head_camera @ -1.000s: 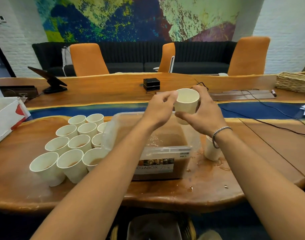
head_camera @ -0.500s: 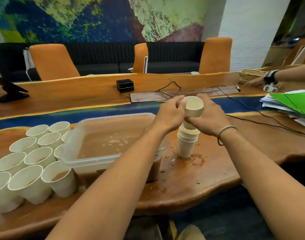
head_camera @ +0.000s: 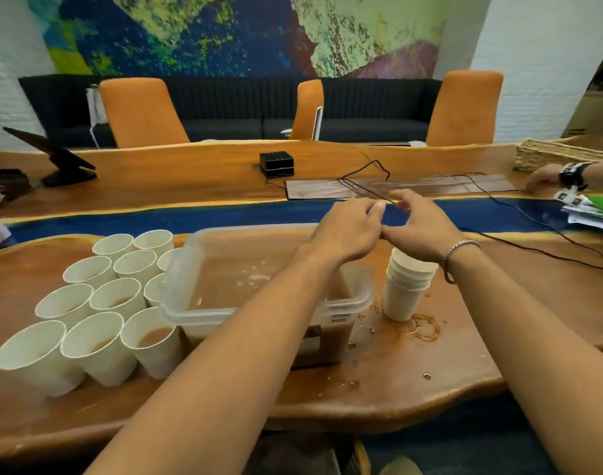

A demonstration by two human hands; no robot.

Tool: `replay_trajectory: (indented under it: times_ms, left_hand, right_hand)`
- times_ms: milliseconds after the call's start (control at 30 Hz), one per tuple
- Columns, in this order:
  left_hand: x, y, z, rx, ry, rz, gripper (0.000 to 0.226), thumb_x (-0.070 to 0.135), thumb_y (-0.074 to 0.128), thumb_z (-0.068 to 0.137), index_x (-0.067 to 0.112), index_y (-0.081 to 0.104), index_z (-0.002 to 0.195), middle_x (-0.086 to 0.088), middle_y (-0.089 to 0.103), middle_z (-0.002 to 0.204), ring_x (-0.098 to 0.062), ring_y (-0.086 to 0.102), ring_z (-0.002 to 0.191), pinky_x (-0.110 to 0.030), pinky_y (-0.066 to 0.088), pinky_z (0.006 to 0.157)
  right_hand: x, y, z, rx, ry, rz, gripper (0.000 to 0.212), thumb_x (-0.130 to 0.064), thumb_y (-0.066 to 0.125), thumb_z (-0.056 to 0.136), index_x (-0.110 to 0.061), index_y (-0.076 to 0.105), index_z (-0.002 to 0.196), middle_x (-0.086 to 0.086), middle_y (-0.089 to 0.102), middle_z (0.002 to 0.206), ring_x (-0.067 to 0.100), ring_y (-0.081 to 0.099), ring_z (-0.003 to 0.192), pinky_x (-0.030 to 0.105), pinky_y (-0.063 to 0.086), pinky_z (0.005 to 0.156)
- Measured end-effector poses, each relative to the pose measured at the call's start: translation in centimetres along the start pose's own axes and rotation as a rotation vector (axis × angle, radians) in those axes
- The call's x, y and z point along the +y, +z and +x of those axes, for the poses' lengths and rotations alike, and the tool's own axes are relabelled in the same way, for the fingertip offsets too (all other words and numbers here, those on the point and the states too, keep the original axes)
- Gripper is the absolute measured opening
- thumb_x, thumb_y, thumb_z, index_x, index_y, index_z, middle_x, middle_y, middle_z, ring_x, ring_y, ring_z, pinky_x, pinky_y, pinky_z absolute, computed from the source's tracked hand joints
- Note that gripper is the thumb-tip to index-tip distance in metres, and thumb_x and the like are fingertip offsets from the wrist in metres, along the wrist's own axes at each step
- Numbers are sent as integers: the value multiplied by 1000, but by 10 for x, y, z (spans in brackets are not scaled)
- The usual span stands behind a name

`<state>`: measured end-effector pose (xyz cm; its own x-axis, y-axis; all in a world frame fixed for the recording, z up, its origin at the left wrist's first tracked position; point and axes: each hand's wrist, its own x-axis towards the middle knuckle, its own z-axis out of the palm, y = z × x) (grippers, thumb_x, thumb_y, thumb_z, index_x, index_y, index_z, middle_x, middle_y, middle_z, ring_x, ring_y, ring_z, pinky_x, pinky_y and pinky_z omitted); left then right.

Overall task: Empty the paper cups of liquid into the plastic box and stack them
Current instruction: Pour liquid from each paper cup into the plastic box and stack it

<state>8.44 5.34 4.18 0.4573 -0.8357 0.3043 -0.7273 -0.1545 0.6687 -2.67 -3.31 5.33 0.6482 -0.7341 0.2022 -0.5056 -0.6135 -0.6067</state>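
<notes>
A clear plastic box (head_camera: 360,299) holding brown liquid stands mid-table. Left of it is a cluster of several white paper cups (head_camera: 98,341), some with brown liquid inside. Right of the box stands a stack of empty paper cups (head_camera: 404,291). My left hand (head_camera: 348,228) and my right hand (head_camera: 425,228) hover together just above the stack, fingers loosely curled, with nothing in them. My right wrist hides part of the top cup's rim.
Brown spills and drops (head_camera: 425,329) ring the stack's base. A black cable (head_camera: 533,248) runs across the table at right. Another person's hand (head_camera: 546,178) and papers (head_camera: 591,214) lie far right. A black box (head_camera: 276,163) and a woven basket (head_camera: 560,156) sit at the back.
The cup both hands held has gone down onto the stack. Both hands have let go of it and lifted slightly above it.
</notes>
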Motion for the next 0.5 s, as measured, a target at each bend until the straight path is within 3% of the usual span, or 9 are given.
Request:
replay_trajectory:
  times_ms: [133, 267, 400, 500]
  left_hand:
    - [-35, -46, 1, 116, -5, -5, 36, 37, 35, 108, 30, 55, 79, 5, 60, 81, -15, 58, 81, -34, 40, 68]
    - [-80, -103, -1, 211, -79, 91, 39, 37, 34, 107, 23, 63, 85, 3, 64, 82, -14, 57, 78, -35, 40, 65]
    - [-135, -162, -8, 298, -198, 214, 37, 33, 40, 105, 16, 68, 88, -2, 67, 86, -23, 59, 83, -34, 37, 68]
    - [-175, -198, -20, 327, -326, 209, 35, 31, 47, 104, 11, 73, 92, -4, 70, 91, -21, 60, 85, -31, 39, 71]
  right_hand:
    - [-52, 31, 23, 13, -150, 27, 57, -31, 70, 89, -19, 51, 142, 5, 57, 138, 21, 55, 122, 38, 50, 99]
    - [-110, 71, 44, -53, -261, 63, 33, -32, 64, 93, -20, 64, 124, 3, 67, 118, 18, 62, 103, 39, 56, 88]
    - [-165, 116, 59, -185, -331, 68, 39, -37, 68, 90, -18, 65, 124, -2, 65, 111, 15, 61, 98, 30, 51, 77]
    - [-195, 149, 70, -269, -351, 31, 35, -39, 71, 89, -20, 68, 118, -4, 67, 107, 16, 63, 97, 37, 56, 85]
